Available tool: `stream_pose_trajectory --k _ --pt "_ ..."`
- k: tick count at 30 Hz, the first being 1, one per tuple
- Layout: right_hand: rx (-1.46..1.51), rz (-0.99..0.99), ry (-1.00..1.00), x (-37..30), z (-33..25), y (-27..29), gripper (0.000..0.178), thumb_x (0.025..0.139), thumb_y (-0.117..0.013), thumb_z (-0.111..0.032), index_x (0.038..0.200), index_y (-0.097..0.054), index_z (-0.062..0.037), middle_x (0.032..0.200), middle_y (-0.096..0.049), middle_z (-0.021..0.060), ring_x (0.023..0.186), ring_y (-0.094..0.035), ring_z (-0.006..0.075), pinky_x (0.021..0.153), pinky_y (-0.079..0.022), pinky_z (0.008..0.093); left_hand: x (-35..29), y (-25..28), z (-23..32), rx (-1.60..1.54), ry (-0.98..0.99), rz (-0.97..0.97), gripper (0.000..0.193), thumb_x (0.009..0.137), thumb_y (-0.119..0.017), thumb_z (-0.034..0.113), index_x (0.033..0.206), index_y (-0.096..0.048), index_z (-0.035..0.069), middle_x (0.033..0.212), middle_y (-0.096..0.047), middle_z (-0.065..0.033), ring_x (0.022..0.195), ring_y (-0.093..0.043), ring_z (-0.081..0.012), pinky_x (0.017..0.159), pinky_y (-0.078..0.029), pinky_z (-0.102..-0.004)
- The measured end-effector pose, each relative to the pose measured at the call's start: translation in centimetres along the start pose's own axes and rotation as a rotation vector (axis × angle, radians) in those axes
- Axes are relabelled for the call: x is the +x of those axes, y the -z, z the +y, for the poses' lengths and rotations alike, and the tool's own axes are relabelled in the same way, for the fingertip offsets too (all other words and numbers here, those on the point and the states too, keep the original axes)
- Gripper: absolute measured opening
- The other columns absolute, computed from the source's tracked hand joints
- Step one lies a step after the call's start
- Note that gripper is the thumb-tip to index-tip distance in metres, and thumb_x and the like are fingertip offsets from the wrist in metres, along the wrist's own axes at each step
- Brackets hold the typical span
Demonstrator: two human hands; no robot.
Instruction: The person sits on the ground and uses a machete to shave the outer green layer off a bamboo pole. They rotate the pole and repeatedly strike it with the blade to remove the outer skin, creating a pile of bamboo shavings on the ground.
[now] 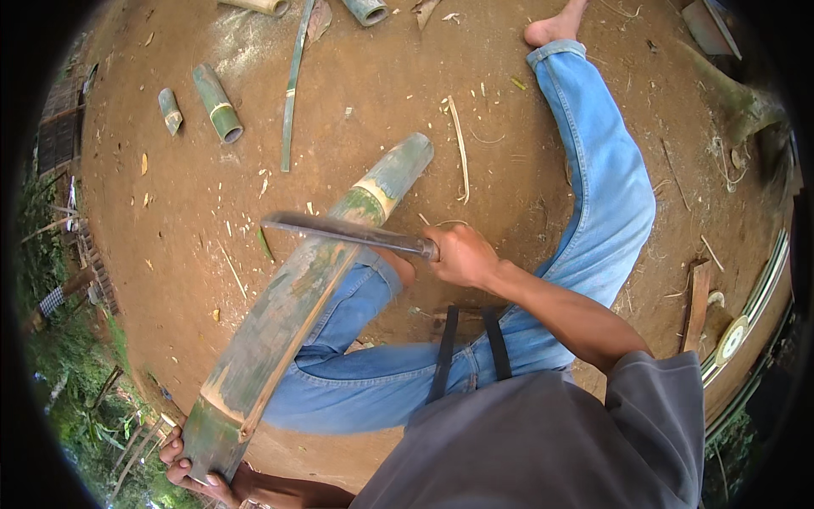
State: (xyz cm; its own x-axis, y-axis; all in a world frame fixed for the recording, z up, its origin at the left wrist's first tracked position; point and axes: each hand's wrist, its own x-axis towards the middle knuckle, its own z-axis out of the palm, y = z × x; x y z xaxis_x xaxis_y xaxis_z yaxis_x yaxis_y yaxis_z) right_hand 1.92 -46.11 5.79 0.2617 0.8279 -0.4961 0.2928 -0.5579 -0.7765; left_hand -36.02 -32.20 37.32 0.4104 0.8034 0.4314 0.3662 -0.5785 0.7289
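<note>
A long, thick green bamboo pole (284,318) slants from the lower left up to the middle, lying over my bent left leg. My left hand (199,475) grips its near end, with fingers curled round the rim. In my right hand (465,257) is a machete (339,227), held by its handle. The blade lies across the bamboo just below the upper node, pointing left and slightly smeared by motion. A pale stripped strip runs along the pole's right side. Whether the blade touches the bamboo, I cannot tell.
Cut bamboo pieces (218,106) and a long split strip (292,93) lie on the brown dirt ground ahead. A short bamboo offcut (170,112) is at the left. My right leg (598,170) stretches forward. A wooden board (696,305) and a round disc (732,341) lie at the right.
</note>
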Motion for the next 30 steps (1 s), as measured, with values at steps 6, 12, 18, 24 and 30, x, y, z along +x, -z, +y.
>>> stream_pose_trajectory --k 6,12,18,24,30 --pt "0.022 0.035 -0.028 1.4 0.6 -0.2 0.021 0.076 -0.063 -0.009 0.095 -0.066 -0.0013 0.078 -0.067 0.0267 0.074 -0.067 0.0457 0.071 -0.053 0.0521 0.2 -0.2 0.1 -0.045 -0.060 -0.060 0.043 0.083 -0.070 0.033 0.114 -0.051 0.010 0.126 -0.047 -0.0173 0.129 -0.043 -0.0409 0.113 -0.030 -0.0617" --pt "0.068 0.079 -0.045 2.1 1.0 -0.9 0.020 0.077 -0.064 -0.011 0.095 -0.066 -0.0036 0.077 -0.067 0.0256 0.075 -0.067 0.0449 0.071 -0.053 0.0514 0.2 1.1 -0.3 -0.016 -0.086 -0.067 0.043 0.083 -0.072 0.035 0.112 -0.051 0.011 0.124 -0.047 -0.0164 0.129 -0.042 -0.0397 0.114 -0.030 -0.0627" --pt "0.083 0.047 -0.093 1.0 -0.2 -0.5 0.020 0.075 -0.063 -0.009 0.092 -0.065 -0.0003 0.078 -0.067 0.0264 0.076 -0.067 0.0448 0.071 -0.052 0.0510 0.7 -0.4 0.5 -0.007 -0.112 -0.138 0.040 0.086 -0.070 0.041 0.110 -0.052 0.014 0.120 -0.047 -0.0133 0.129 -0.042 -0.0377 0.115 -0.030 -0.0613" --pt "0.006 0.064 0.001 0.4 -0.3 0.0 0.021 0.076 -0.062 -0.009 0.094 -0.065 -0.0001 0.079 -0.067 0.0270 0.077 -0.067 0.0447 0.072 -0.053 0.0507 1.3 -0.6 0.3 -0.122 -0.123 -0.145 0.040 0.087 -0.067 0.049 0.103 -0.054 0.016 0.114 -0.047 -0.0093 0.125 -0.043 -0.0347 0.115 -0.032 -0.0587" --pt "0.045 0.058 0.007 -0.8 -0.2 -0.1 0.020 0.078 -0.062 -0.011 0.096 -0.065 -0.0008 0.080 -0.067 0.0269 0.078 -0.067 0.0455 0.072 -0.053 0.0507 1.4 -0.5 -0.3 -0.267 -0.140 -0.157 0.040 0.089 -0.063 0.056 0.096 -0.056 0.018 0.109 -0.048 -0.0052 0.122 -0.043 -0.0314 0.115 -0.032 -0.0555"
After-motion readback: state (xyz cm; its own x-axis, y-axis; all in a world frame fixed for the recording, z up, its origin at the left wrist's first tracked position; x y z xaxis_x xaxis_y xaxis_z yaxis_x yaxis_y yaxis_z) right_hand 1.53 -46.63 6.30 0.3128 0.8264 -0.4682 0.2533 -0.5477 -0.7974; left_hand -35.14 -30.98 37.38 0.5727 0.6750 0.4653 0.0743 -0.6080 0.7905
